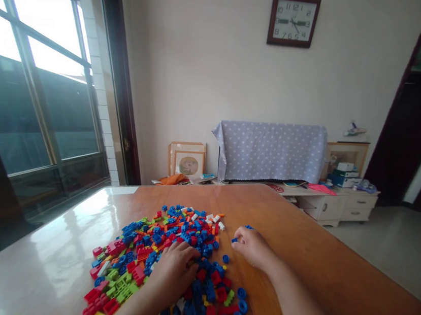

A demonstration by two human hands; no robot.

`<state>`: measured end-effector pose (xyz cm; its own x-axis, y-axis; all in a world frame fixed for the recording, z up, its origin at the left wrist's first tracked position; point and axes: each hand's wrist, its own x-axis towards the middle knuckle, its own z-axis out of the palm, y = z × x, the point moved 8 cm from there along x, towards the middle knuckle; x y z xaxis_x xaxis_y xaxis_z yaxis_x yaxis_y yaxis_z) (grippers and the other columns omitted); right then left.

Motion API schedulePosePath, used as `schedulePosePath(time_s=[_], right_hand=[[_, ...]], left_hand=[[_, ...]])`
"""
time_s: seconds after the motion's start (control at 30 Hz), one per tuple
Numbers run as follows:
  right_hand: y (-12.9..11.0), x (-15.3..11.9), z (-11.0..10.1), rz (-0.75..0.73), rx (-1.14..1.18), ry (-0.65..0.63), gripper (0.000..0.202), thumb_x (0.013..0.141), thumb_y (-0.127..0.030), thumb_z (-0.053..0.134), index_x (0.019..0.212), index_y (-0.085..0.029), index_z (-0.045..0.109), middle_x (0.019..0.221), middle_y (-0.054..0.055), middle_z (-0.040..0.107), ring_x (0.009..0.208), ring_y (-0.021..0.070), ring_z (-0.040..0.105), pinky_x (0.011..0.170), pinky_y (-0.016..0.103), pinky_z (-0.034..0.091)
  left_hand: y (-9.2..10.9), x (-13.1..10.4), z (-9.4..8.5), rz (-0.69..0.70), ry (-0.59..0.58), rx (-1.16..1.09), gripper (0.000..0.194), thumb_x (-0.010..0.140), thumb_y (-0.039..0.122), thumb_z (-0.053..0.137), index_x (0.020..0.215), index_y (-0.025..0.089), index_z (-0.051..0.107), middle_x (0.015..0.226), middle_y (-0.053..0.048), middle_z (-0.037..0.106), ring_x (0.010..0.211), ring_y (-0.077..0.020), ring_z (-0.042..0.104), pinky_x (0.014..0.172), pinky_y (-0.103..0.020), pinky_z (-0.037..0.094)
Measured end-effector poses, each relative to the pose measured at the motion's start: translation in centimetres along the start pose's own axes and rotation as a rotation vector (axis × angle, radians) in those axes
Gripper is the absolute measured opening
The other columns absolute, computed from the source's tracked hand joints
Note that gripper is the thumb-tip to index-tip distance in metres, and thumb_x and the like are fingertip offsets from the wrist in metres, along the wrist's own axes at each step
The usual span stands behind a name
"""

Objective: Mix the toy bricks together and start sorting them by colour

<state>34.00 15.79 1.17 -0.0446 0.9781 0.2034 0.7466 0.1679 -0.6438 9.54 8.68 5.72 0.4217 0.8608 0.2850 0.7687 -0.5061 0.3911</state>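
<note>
While the left hand (176, 267) lies on the bricks (185, 235), its grip unclear, the right hand (250, 246) pinches a blue piece (234, 240) over the table (305, 261) beside them.

A glossy brown table (334, 275), its left side pale with reflected light, bears a wide pile of toy bricks (142, 254) in red, blue, green, orange and yellow. White bricks (216, 219) lie at the pile's far right, lime-green bricks (121, 289) toward the table's left edge. Blue wheels (242, 306) fringe the side facing the right edge; a small blue piece (248, 227) lies apart, beyond the white ones.
</note>
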Motion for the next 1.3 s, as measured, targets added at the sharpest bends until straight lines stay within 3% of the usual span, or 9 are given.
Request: schedulePosePath(time_s=[0.1, 0.27, 0.43, 0.57, 0.87, 1.0, 1.1, 1.2, 1.3], right_hand=[[3.0, 0.9, -1.0, 0.1, -0.047, 0.072, 0.019, 0.074, -0.019, 0.068, 0.093, -0.02, 0.067, 0.07, -0.003, 0.062, 0.064, 0.0128, 0.054, 0.058, 0.022, 0.033], [3.8, 1.2, -2.7, 0.152, 0.026, 0.185, 0.021, 0.082, -0.017, 0.054, 0.101, -0.02, 0.064, 0.077, 0.001, 0.069, 0.068, 0.0136, 0.061, 0.061, 0.023, 0.04], [3.7, 1.3, -0.4, 0.22, 0.385, 0.137, 0.022, 0.083, -0.02, 0.053, 0.103, -0.019, 0.062, 0.085, 0.004, 0.072, 0.074, 0.0152, 0.068, 0.062, 0.022, 0.048], [4.3, 1.4, 1.3, 0.261, 0.444, 0.11, 0.026, 0.082, -0.022, 0.056, 0.107, -0.018, 0.063, 0.099, 0.008, 0.074, 0.086, 0.017, 0.071, 0.069, 0.023, 0.053], [6.2, 1.5, -0.3, 0.312, 0.465, 0.18, 0.034, 0.084, -0.024, 0.052, 0.115, -0.014, 0.06, 0.115, 0.014, 0.071, 0.098, 0.019, 0.071, 0.079, 0.026, 0.055], [3.6, 1.1, -0.2, 0.239, 0.457, 0.154, 0.03, 0.085, -0.027, 0.053, 0.111, -0.016, 0.063, 0.098, 0.008, 0.072, 0.081, 0.0179, 0.071, 0.07, 0.027, 0.055], [-1.7, 0.0, -0.1, 0.0, 0.381, 0.11, 0.026, 0.086, -0.03, 0.056, 0.107, -0.018, 0.067, 0.087, 0.004, 0.071, 0.078, 0.0169, 0.069, 0.073, 0.027, 0.054], [-7.5, -2.3, 0.6, -0.251, 0.342, 0.015, 0.029, 0.085, -0.028, 0.062, 0.112, -0.02, 0.069, 0.096, 0.003, 0.071, 0.082, 0.0158, 0.067, 0.077, 0.026, 0.053], [-11.0, -4.3, 1.8, -0.354, 0.339, -0.102, 0.034, 0.08, -0.026, 0.069, 0.114, -0.024, 0.069, 0.108, 0.003, 0.068, 0.078, 0.0132, 0.066, 0.072, 0.024, 0.052]], left_hand=[[0.1, -0.1, 0.1, -0.007, -0.019, 0.03, 0.019, 0.085, 0.025, 0.059, 0.099, 0.027, 0.072, 0.102, -0.006, 0.067, 0.1, -0.0271, 0.058, 0.084, -0.037, 0.041], [0.0, -0.1, 0.1, -0.005, -0.024, 0.055, 0.012, 0.084, 0.025, 0.06, 0.091, 0.026, 0.069, 0.098, -0.005, 0.067, 0.098, -0.0268, 0.056, 0.083, -0.037, 0.039], [0.2, 0.0, 0.0, 0.005, 0.0, 0.066, 0.005, 0.083, 0.022, 0.059, 0.082, 0.023, 0.064, 0.09, -0.003, 0.065, 0.093, -0.0248, 0.055, 0.081, -0.036, 0.039], [0.2, 0.0, -0.4, 0.021, 0.054, 0.026, 0.008, 0.086, 0.02, 0.054, 0.082, 0.022, 0.061, 0.09, -0.004, 0.064, 0.09, -0.0232, 0.056, 0.079, -0.034, 0.04], [-0.9, 0.2, -0.4, 0.03, 0.139, -0.111, 0.007, 0.088, 0.021, 0.053, 0.085, 0.022, 0.059, 0.09, -0.004, 0.063, 0.087, -0.0211, 0.058, 0.076, -0.03, 0.043], [-1.3, 0.1, -0.4, -0.034, 0.158, -0.2, 0.009, 0.088, 0.026, 0.055, 0.096, 0.022, 0.059, 0.094, -0.004, 0.066, 0.088, -0.0208, 0.061, 0.077, -0.03, 0.045], [-1.4, 0.0, -0.5, -0.075, 0.165, -0.287, 0.016, 0.091, 0.032, 0.055, 0.103, 0.021, 0.058, 0.095, -0.004, 0.067, 0.086, -0.0197, 0.062, 0.076, -0.029, 0.045], [-1.3, 0.0, -0.2, -0.077, 0.162, -0.391, 0.019, 0.094, 0.037, 0.054, 0.105, 0.022, 0.057, 0.091, -0.003, 0.067, 0.082, -0.0181, 0.061, 0.073, -0.028, 0.046], [-1.3, 0.1, 0.6, -0.058, 0.156, -0.545, 0.022, 0.096, 0.039, 0.053, 0.108, 0.022, 0.055, 0.089, -0.002, 0.067, 0.08, -0.017, 0.062, 0.071, -0.026, 0.046]])
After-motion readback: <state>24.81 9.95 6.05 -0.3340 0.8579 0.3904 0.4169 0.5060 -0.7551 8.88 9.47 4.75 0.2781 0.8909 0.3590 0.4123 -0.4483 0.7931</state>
